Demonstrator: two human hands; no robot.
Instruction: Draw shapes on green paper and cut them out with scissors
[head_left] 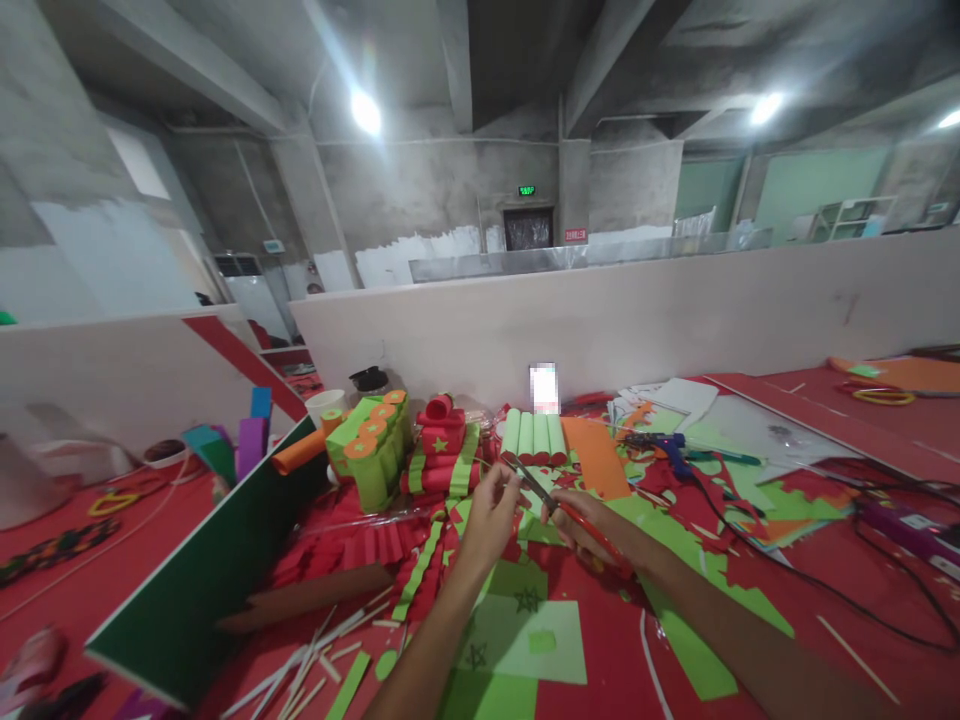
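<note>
My right hand is closed around the red handles of a pair of scissors, their blades aimed up and to the left. Close to the blade tips, the fingers of my left hand are pinched together. What they hold, if anything, is too small to make out. Just beyond both hands lie several light green paper rolls side by side. A red and green paper model with a star on it sits to their left. Under my forearms is a pale green sheet with stars drawn on it.
A glue gun with a black cable lies at the right among green scraps. An orange sheet is beside the rolls. A lit phone leans against the white partition. At left are a slanted dark green board and wooden sticks.
</note>
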